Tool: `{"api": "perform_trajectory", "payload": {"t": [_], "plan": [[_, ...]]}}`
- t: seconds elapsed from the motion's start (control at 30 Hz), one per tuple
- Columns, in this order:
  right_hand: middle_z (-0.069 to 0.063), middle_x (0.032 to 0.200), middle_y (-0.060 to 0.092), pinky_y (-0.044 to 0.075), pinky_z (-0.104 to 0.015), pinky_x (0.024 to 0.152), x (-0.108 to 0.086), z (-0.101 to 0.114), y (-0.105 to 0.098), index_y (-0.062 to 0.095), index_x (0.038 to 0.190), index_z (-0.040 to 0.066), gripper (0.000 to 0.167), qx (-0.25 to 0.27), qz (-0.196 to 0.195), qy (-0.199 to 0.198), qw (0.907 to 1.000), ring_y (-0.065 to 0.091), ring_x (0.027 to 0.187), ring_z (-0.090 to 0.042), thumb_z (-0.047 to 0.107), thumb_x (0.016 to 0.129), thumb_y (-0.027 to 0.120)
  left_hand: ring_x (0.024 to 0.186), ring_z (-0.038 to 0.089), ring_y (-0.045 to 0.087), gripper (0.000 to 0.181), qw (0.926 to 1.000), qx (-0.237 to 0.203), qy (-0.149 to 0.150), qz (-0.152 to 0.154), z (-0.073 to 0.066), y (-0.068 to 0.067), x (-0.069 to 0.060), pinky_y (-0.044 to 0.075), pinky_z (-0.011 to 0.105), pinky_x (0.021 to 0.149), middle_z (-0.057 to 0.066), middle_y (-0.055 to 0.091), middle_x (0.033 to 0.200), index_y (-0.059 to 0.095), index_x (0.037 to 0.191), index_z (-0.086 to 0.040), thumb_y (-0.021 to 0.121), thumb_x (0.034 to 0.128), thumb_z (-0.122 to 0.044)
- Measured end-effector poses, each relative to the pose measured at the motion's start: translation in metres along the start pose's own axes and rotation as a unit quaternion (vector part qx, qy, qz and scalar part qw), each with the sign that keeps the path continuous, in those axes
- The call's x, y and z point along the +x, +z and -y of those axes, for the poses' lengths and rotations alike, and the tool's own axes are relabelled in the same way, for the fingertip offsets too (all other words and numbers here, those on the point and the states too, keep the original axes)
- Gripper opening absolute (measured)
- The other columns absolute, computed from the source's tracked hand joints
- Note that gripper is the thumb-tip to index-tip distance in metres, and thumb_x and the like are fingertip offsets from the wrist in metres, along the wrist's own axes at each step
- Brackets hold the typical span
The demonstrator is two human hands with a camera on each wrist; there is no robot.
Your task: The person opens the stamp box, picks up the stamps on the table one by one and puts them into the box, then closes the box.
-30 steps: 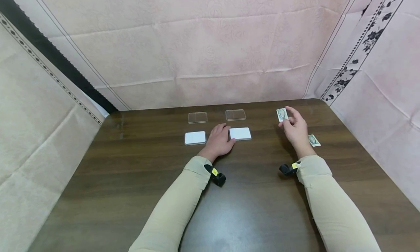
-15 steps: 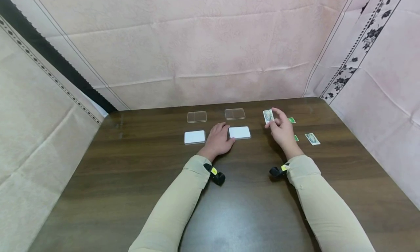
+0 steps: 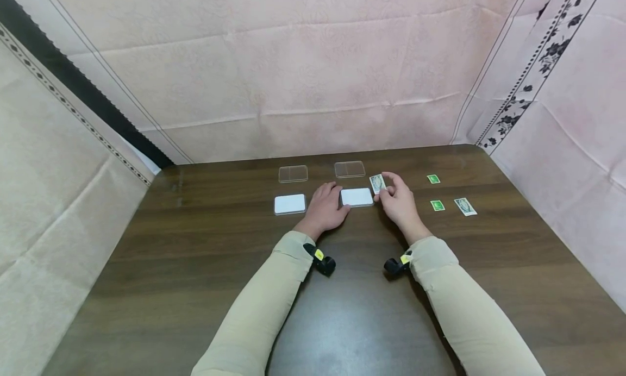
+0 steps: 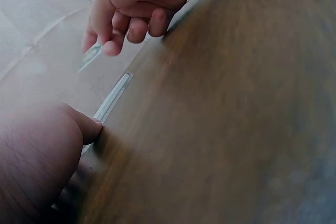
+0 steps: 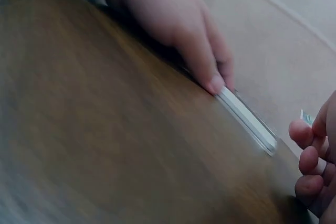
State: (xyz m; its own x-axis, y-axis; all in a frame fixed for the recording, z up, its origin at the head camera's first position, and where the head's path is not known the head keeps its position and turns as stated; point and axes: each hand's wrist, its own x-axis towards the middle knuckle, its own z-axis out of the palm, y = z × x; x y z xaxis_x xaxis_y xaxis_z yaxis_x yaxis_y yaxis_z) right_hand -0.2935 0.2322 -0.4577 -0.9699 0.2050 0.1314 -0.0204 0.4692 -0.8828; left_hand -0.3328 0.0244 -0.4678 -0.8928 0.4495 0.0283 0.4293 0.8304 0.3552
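Observation:
My right hand (image 3: 398, 205) pinches a small white-bordered stamp (image 3: 377, 183) with a greenish picture, held up at the right end of a flat clear case with a white inside (image 3: 357, 197). Thumb and fingers of my left hand (image 3: 324, 210) hold that case by its left end. In the left wrist view the thumb (image 4: 90, 129) touches the edge of the case (image 4: 114, 97), and the stamp (image 4: 91, 56) hangs apart from it. The right wrist view shows the case (image 5: 249, 121) flat on the table, with the stamp (image 5: 306, 117) mostly hidden by fingers.
A second white-filled case (image 3: 290, 204) lies left of my left hand. Two clear lids (image 3: 293, 174) lie behind the cases. To the right are two small green stamps (image 3: 433, 179) and a larger stamp (image 3: 465, 206). A cloth (image 3: 313, 82) hangs behind the table (image 3: 205, 256).
My right hand has moved left with the stamp, from the right side of the table to the case's right end. The green stamps have come into view. My left hand has stayed put.

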Motion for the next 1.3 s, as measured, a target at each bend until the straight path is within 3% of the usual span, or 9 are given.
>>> {"api": "perform_trajectory", "payload": {"t": [0.17,0.4,0.63,0.83,1.0,1.3], "plan": [[-0.014,0.085,0.072,0.041,-0.028,0.061,-0.006,0.005,0.010,0.045,0.145,0.009,0.046,-0.017,0.008,0.003,0.9998,0.054,0.065,-0.020,0.010,0.100,0.052,0.152,0.025,0.020,0.064,1.0000,0.000,0.001,0.001,0.000,0.000,0.000,0.012,0.039,0.124,0.012,0.028,0.163,0.038,0.154,-0.007,0.052,0.1028,-0.044],[-0.011,0.080,0.071,0.040,-0.029,0.054,-0.008,0.012,0.021,0.045,0.145,0.010,0.048,-0.022,0.032,0.016,0.9991,0.051,0.059,-0.020,0.011,0.098,0.053,0.152,0.026,0.020,0.064,1.0000,-0.006,0.002,-0.002,0.000,-0.001,0.000,0.012,0.040,0.124,0.013,0.029,0.163,0.039,0.153,-0.006,0.052,0.1027,-0.043],[-0.001,0.074,0.071,0.041,-0.035,0.057,-0.006,0.012,0.028,0.057,0.133,0.013,0.040,-0.135,0.035,0.000,0.9903,0.059,0.063,-0.021,0.018,0.094,0.054,0.152,0.026,0.020,0.064,1.0000,-0.002,0.000,-0.004,0.001,0.001,0.001,0.013,0.040,0.124,0.012,0.029,0.163,0.040,0.153,-0.007,0.052,0.1027,-0.044],[-0.007,0.089,0.073,0.045,-0.039,0.063,-0.005,0.015,0.031,0.063,0.126,0.012,0.034,-0.203,0.027,-0.002,0.9788,0.063,0.077,-0.028,0.024,0.095,0.055,0.152,0.025,0.020,0.063,1.0000,0.002,0.002,-0.003,0.000,0.001,0.002,0.013,0.040,0.124,0.012,0.029,0.163,0.039,0.153,-0.007,0.051,0.1030,-0.044],[-0.012,0.104,0.072,0.046,-0.041,0.061,-0.006,0.020,0.031,0.067,0.124,0.012,0.034,-0.231,0.032,0.006,0.9723,0.062,0.079,-0.031,0.026,0.096,0.054,0.152,0.025,0.021,0.062,0.9999,0.007,0.004,-0.007,0.001,0.003,0.003,0.012,0.039,0.124,0.012,0.029,0.162,0.040,0.152,-0.007,0.051,0.1030,-0.044],[-0.012,0.098,0.072,0.042,-0.037,0.055,-0.004,0.020,0.029,0.066,0.126,0.013,0.034,-0.251,0.049,0.004,0.9667,0.060,0.072,-0.029,0.028,0.098,0.054,0.152,0.026,0.020,0.062,1.0000,0.004,0.003,-0.004,0.002,0.003,0.003,0.012,0.040,0.124,0.013,0.028,0.163,0.039,0.153,-0.008,0.051,0.1031,-0.044]]}}
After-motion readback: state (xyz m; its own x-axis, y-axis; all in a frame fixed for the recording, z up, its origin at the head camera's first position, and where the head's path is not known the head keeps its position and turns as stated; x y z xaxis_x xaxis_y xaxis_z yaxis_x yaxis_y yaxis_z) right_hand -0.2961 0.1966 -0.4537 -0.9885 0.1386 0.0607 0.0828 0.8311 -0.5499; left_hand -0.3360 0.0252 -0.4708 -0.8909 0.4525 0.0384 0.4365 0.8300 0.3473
